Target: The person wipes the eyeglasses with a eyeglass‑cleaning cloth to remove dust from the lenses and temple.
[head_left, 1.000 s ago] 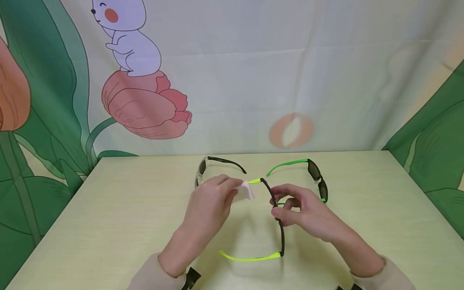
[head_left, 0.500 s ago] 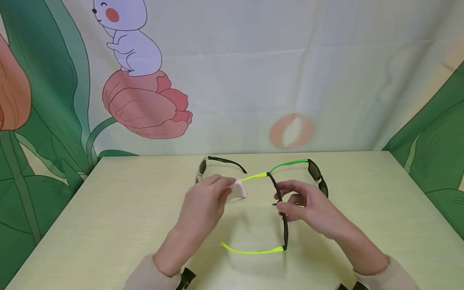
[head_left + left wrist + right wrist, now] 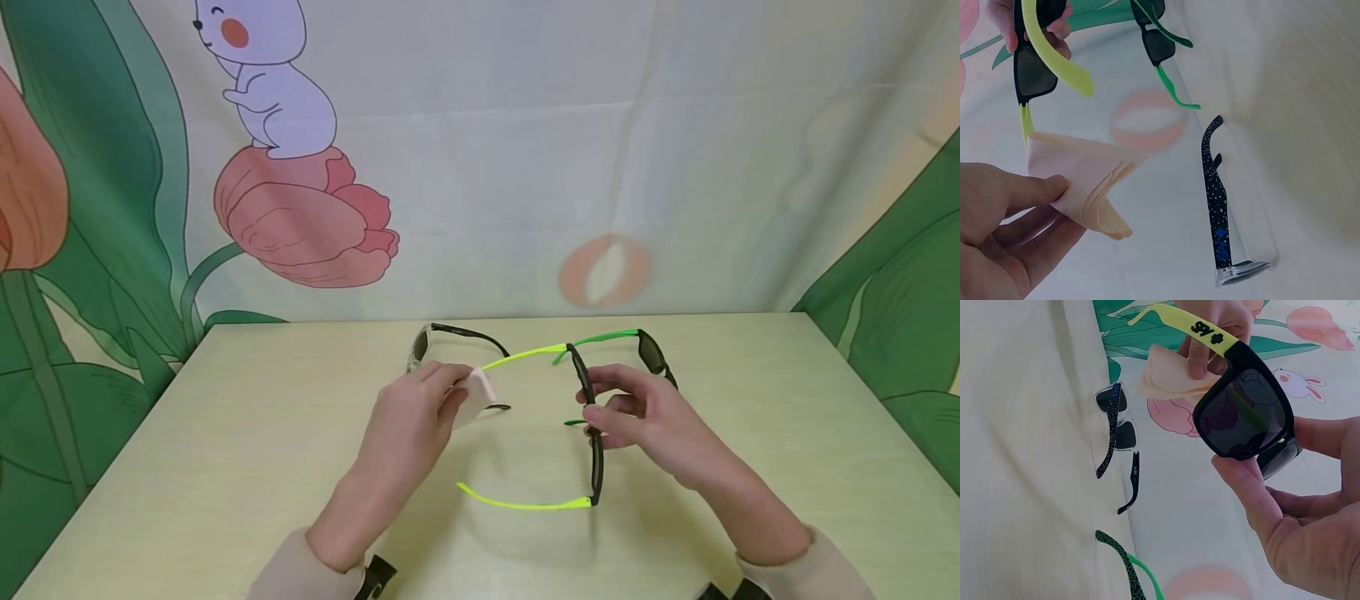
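Note:
My right hand (image 3: 641,421) grips black-framed sunglasses (image 3: 597,458) by the middle of the front, thumb on one side and fingers on the other. Their two yellow temples (image 3: 525,505) are unfolded and point left. In the right wrist view a dark lens (image 3: 1247,415) faces the camera, and one temple bears black lettering. My left hand (image 3: 405,433) pinches a folded pale pink cloth (image 3: 1075,165) between thumb and fingers. The cloth is at the far yellow temple, overlapping its tip in the head view; in the left wrist view that temple's end passes behind the cloth.
On the table (image 3: 225,467), clear-framed sunglasses (image 3: 468,333) with dark speckled temples lie behind my left hand, partly covered by it. Green-templed sunglasses (image 3: 652,352) lie behind my right hand. A printed curtain (image 3: 480,167) hangs along the table's back edge.
The right hand has moved the yellow-templed sunglasses right and slightly away. The left hand with the cloth has shifted left, and more of the far temple shows between cloth and frame.

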A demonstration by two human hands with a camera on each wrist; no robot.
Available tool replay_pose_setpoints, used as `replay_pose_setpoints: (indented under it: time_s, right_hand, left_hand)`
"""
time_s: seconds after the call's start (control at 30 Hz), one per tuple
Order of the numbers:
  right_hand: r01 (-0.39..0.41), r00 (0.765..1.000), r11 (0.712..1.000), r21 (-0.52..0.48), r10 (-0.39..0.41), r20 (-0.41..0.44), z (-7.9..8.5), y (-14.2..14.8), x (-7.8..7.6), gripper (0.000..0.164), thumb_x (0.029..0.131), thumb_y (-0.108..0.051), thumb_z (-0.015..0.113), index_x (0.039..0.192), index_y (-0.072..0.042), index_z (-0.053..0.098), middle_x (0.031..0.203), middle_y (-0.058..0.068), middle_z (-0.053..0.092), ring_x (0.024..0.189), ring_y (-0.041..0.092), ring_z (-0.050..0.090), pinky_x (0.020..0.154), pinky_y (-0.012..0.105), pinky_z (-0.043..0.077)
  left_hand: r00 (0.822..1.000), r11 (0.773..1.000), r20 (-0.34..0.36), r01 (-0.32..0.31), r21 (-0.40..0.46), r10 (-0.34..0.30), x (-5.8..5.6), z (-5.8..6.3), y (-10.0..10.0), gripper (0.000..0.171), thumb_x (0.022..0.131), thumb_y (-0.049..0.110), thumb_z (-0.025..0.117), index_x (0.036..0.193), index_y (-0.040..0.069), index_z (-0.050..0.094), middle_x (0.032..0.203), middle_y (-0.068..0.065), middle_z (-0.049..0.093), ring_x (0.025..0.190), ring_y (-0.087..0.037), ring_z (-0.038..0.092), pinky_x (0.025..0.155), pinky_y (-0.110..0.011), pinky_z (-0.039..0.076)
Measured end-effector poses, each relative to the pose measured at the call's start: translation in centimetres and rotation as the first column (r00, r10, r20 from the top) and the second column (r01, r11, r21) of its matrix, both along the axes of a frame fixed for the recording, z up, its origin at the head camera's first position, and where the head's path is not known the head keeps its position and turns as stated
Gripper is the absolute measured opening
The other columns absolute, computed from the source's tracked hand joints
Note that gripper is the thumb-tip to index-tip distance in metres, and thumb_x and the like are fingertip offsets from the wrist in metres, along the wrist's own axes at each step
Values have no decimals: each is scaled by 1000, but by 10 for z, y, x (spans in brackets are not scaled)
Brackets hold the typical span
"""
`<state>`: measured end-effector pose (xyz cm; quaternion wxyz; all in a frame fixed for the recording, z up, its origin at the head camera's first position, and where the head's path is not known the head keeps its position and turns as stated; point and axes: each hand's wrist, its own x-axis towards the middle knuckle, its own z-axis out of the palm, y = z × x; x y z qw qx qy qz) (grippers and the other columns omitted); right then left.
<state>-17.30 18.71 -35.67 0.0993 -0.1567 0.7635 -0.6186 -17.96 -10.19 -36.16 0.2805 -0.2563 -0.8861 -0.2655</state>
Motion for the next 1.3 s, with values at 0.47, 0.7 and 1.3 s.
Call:
replay_pose_setpoints:
  time_s: [0.47,0.7,1.3]
  right_hand:
    - [85,996,996,-41,-86,-9,3,5,-5,51,101,-16,67,142,7,49,125,20,60,98,21,69,84,37,61]
    - [148,989,988,-40,-148,15,-1,4,-10,51,100,-17,68,142,6,51,127,20,60,101,17,68,85,36,60]
    - [136,986,991,16,-137,92,-13,-3,-36,56,102,-20,66,146,9,46,126,21,57,99,26,69,89,39,59]
  left_hand:
    - [998,998,0,-55,25,55,-3,-2,-16,23,83,-9,81,103,2,76,92,-7,74,75,-20,71,67,-33,60]
    - [999,998,2,-48,38,48,-1,1,-17,22,82,-10,80,101,1,76,89,-7,73,71,-17,68,63,-31,58]
    - [1000,1000,17,9,19,-9,14,7,-6,22,82,-8,82,101,2,76,91,-6,73,75,-17,69,66,-30,59]
